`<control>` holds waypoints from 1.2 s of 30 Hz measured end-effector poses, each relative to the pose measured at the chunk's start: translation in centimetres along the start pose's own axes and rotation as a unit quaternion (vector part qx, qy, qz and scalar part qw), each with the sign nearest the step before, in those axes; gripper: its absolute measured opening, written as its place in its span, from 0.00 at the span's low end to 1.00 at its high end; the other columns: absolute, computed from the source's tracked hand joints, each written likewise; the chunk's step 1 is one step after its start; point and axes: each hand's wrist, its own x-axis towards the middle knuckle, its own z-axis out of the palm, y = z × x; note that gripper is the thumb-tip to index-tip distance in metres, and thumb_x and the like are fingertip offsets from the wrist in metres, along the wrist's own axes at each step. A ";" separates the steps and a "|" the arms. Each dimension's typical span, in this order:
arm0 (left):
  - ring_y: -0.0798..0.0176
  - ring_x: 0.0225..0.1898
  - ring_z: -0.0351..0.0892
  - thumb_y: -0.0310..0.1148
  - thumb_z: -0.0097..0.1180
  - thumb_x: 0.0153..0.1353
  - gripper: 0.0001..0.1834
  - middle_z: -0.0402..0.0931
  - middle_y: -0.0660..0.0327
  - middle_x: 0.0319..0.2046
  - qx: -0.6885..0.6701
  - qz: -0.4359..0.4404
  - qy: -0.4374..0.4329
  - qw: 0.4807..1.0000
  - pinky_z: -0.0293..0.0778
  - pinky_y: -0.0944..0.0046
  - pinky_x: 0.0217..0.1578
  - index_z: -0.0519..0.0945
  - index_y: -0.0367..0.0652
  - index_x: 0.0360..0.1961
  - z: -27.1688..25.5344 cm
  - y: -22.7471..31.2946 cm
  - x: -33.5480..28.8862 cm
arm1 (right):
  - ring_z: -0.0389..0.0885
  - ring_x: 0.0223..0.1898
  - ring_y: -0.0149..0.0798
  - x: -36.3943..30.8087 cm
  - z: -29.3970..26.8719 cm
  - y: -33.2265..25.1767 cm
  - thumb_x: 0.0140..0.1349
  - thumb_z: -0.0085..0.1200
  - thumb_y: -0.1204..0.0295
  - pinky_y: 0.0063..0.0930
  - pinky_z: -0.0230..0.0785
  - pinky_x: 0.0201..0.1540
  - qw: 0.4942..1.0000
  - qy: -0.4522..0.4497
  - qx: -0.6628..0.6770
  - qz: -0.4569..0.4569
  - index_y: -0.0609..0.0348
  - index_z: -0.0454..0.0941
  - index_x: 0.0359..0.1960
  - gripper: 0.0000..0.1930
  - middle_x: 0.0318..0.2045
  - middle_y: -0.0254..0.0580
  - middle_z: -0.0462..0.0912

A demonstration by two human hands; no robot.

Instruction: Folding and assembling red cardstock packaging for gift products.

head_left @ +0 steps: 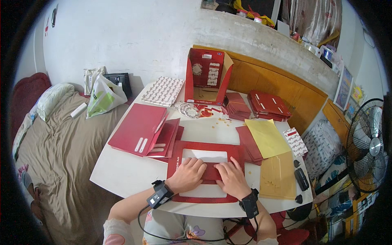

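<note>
In front of me on the white table lies a red card frame (177, 153) with two pale window openings. A red strip (210, 173) crosses its middle. My left hand (188, 175) is at the strip's left end, fingers bent and close together on the card. At the right end, my right hand (233, 179) has its thumb and bent fingers at the strip, other fingers slightly apart. The undersides of both hands' fingers are hidden. Close to my left hand is a stack of red folders (139, 130); smaller red cards (167, 141) stick out beside it.
An open red display box (207, 75) stands at the back, with patterned white sheets (163, 90) to its left. Red card stacks (268, 105) lie to its right. A yellow sheet (265, 136), a tan board (278, 177) and a black tool (301, 179) line the right side. A fan (369, 145) stands beyond.
</note>
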 end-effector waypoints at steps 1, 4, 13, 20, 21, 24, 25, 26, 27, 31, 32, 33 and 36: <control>0.53 0.41 0.72 0.34 0.63 0.43 0.27 0.71 0.56 0.37 -0.004 0.001 0.008 1.000 0.68 0.56 0.43 0.72 0.36 0.45 -0.2 0.0 0.1 | 0.74 0.47 0.43 0.0 -0.1 0.0 0.45 0.65 0.71 0.46 0.52 0.65 1.000 0.008 -0.008 0.001 0.62 0.71 0.49 0.27 0.41 0.43 0.74; 0.53 0.40 0.73 0.34 0.63 0.44 0.27 0.71 0.55 0.37 -0.007 -0.001 0.006 1.000 0.69 0.55 0.42 0.71 0.36 0.46 -0.2 0.1 0.1 | 0.74 0.47 0.43 -0.1 0.0 0.1 0.44 0.66 0.71 0.46 0.53 0.65 1.000 0.007 -0.013 0.005 0.61 0.71 0.49 0.28 0.42 0.43 0.75; 0.52 0.35 0.76 0.29 0.53 0.53 0.19 0.71 0.54 0.34 -0.037 0.018 -0.023 0.999 0.73 0.57 0.36 0.71 0.33 0.46 2.7 -0.6 -0.7 | 0.75 0.46 0.46 -0.2 1.0 0.5 0.63 0.51 0.67 0.45 0.59 0.58 0.997 0.011 0.070 -0.001 0.62 0.72 0.45 0.14 0.40 0.47 0.78; 0.52 0.34 0.76 0.30 0.50 0.56 0.22 0.71 0.54 0.34 -0.001 0.033 -0.044 0.998 0.73 0.57 0.35 0.69 0.30 0.51 3.1 0.2 -0.7 | 0.78 0.41 0.46 0.0 2.3 1.1 0.63 0.46 0.74 0.41 0.60 0.51 0.995 0.012 0.094 0.025 0.62 0.73 0.43 0.09 0.34 0.46 0.80; 0.52 0.34 0.76 0.30 0.50 0.56 0.22 0.71 0.54 0.34 0.000 0.033 -0.044 0.998 0.73 0.57 0.35 0.69 0.30 0.51 2.7 0.4 -0.6 | 0.78 0.40 0.46 0.1 2.4 1.1 0.63 0.45 0.75 0.40 0.60 0.51 0.995 -0.014 0.090 0.043 0.62 0.73 0.43 0.09 0.33 0.46 0.81; 0.51 0.33 0.75 0.34 0.51 0.57 0.24 0.70 0.53 0.35 -0.049 0.029 -0.038 0.998 0.73 0.56 0.36 0.69 0.29 0.51 1.5 1.0 -0.4 | 0.78 0.39 0.45 0.2 2.2 1.0 0.62 0.45 0.76 0.39 0.59 0.50 0.994 -0.033 0.083 0.056 0.61 0.72 0.41 0.08 0.31 0.45 0.81; 0.50 0.33 0.75 0.35 0.52 0.57 0.24 0.70 0.52 0.35 -0.060 0.028 -0.031 0.997 0.73 0.55 0.36 0.69 0.29 0.51 1.4 1.1 -0.4 | 0.78 0.38 0.45 0.2 2.1 1.0 0.62 0.44 0.77 0.39 0.59 0.49 0.995 -0.028 0.080 0.051 0.61 0.72 0.41 0.07 0.31 0.45 0.81; 0.49 0.33 0.75 0.37 0.52 0.57 0.24 0.71 0.52 0.34 -0.071 0.026 -0.025 0.997 0.73 0.54 0.36 0.69 0.30 0.51 1.3 1.1 -0.4 | 0.78 0.38 0.45 0.2 2.1 1.0 0.62 0.44 0.77 0.39 0.59 0.49 0.995 -0.027 0.080 0.051 0.61 0.72 0.41 0.07 0.31 0.45 0.81; 0.49 0.33 0.75 0.37 0.52 0.57 0.24 0.71 0.52 0.34 -0.070 0.027 -0.024 0.997 0.73 0.54 0.36 0.69 0.30 0.51 1.4 1.0 -0.4 | 0.78 0.38 0.45 0.2 2.2 1.1 0.62 0.45 0.77 0.39 0.59 0.49 0.994 -0.020 0.092 0.047 0.60 0.72 0.40 0.07 0.30 0.45 0.80; 0.46 0.39 0.77 0.29 0.49 0.57 0.18 0.75 0.48 0.35 -0.134 -0.031 -0.056 0.989 0.73 0.52 0.39 0.71 0.34 0.48 2.4 -0.1 -0.7 | 0.77 0.40 0.49 0.2 1.7 0.9 0.60 0.48 0.78 0.42 0.60 0.51 0.991 -0.031 0.119 0.057 0.59 0.71 0.38 0.05 0.32 0.46 0.80; 0.45 0.38 0.78 0.26 0.48 0.55 0.15 0.76 0.47 0.35 -0.151 -0.052 -0.053 0.986 0.74 0.51 0.39 0.73 0.36 0.45 2.6 -0.4 -0.8 | 0.77 0.40 0.49 0.2 1.8 0.9 0.60 0.48 0.78 0.42 0.60 0.51 0.991 -0.031 0.118 0.056 0.59 0.71 0.38 0.05 0.32 0.46 0.80; 0.45 0.38 0.78 0.26 0.48 0.55 0.15 0.76 0.47 0.35 -0.151 -0.052 -0.053 0.986 0.74 0.51 0.39 0.73 0.36 0.45 2.4 -0.3 -0.7 | 0.76 0.40 0.49 0.1 1.9 1.0 0.59 0.49 0.79 0.42 0.60 0.51 0.990 -0.027 0.124 0.058 0.59 0.71 0.38 0.06 0.32 0.45 0.80; 0.43 0.37 0.79 0.20 0.46 0.51 0.14 0.78 0.46 0.33 -0.185 -0.091 -0.058 0.977 0.74 0.50 0.39 0.74 0.35 0.41 1.5 -0.3 -0.2 | 0.76 0.40 0.48 0.1 2.1 1.0 0.59 0.50 0.79 0.41 0.60 0.51 0.989 -0.018 0.136 0.063 0.59 0.72 0.37 0.06 0.32 0.45 0.80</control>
